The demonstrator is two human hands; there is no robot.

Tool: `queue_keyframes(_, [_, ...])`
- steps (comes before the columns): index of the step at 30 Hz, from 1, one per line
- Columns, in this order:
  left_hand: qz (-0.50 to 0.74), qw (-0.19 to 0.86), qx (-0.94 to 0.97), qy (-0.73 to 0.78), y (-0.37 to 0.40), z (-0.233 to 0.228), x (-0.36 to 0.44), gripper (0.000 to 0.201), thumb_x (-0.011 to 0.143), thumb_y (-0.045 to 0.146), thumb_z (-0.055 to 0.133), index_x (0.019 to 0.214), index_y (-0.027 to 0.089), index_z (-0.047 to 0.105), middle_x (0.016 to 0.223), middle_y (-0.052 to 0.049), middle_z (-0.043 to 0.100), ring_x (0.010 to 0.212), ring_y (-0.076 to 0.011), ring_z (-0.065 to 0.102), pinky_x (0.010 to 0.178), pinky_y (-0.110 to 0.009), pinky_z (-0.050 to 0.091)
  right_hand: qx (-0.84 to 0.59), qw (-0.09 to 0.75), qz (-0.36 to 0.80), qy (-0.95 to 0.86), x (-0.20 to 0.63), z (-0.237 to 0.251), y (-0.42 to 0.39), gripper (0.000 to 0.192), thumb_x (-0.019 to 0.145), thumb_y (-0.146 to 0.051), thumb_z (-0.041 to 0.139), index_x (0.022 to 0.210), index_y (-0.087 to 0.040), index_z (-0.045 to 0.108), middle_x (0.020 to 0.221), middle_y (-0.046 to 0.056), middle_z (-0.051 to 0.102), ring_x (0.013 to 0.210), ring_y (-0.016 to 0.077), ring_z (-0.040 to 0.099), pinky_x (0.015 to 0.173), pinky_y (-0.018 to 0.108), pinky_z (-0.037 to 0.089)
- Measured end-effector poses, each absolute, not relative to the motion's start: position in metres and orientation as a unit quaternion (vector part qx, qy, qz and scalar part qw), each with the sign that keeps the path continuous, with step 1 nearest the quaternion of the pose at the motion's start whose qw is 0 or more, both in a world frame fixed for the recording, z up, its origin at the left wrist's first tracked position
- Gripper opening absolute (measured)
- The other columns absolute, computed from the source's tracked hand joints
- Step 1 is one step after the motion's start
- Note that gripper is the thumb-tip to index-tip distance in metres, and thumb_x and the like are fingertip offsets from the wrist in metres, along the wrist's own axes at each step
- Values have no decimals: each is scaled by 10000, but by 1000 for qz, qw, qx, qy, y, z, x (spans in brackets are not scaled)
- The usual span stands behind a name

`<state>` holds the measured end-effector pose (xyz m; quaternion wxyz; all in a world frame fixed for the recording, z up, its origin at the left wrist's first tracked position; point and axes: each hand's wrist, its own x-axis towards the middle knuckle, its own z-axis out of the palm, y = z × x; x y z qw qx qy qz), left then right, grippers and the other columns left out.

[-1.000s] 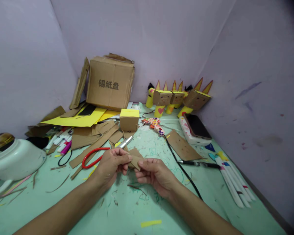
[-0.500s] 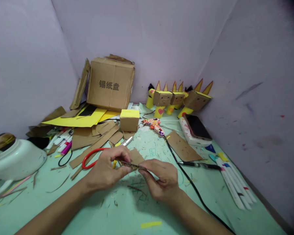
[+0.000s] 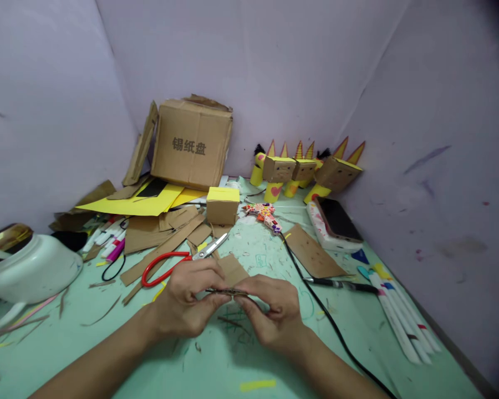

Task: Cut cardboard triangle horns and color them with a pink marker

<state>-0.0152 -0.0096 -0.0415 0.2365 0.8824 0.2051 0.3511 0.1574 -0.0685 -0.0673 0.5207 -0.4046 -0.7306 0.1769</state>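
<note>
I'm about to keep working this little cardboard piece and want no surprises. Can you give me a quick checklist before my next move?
1. Cardboard piece pinched by both the left hand and right hand: ok.
2. Piece seen edge-on, so its fold or shape: cannot tell.
3. Scissors lying apart from the hands, blades shut: ok.
4. Black cable runs close beside the right hand: not ok.
5. Glue gun lying on the table, hot or cold: cannot tell.

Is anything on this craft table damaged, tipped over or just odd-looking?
Yes. The big brown cardboard box by the back wall sits tilted on yellow paper sheets, its top flaps torn. Cardboard offcuts and thin slivers litter the green table. Both hands pinch a small flat cardboard piece.
</note>
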Motion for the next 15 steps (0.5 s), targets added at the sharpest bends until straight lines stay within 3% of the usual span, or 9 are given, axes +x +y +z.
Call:
queue_keyframes(5, [336, 270, 875, 218, -10, -38, -15, 112, 750, 187, 603, 666, 152, 669, 633, -86, 631, 595, -180, 588, 560, -268, 437, -424, 525, 226, -702, 156, -71, -68, 123, 723, -120, 591, 789, -163, 686, 686, 74, 697, 621, 187, 644, 595, 281, 502])
queue_keyframes(10, [346, 311, 856, 226, -11, -40, -16, 107, 746, 201, 609, 661, 165, 663, 649, -76, 636, 595, -175, 586, 557, -267, 433, -427, 546, 260, -672, 156, -78, -67, 332, 694, -104, 645, 1022, -147, 642, 802, 92, 711, 691, 192, 663, 654, 295, 528])
queue_keyframes(15, [357, 343, 840, 223, -11, -42, -13, 102, 732, 179, 613, 644, 144, 649, 614, -56, 619, 565, -149, 562, 533, -247, 412, -397, 572, 233, -679, 151, -76, -66, 177, 693, -77, 618, 828, -154, 705, 695, 73, 712, 612, 173, 654, 584, 266, 516])
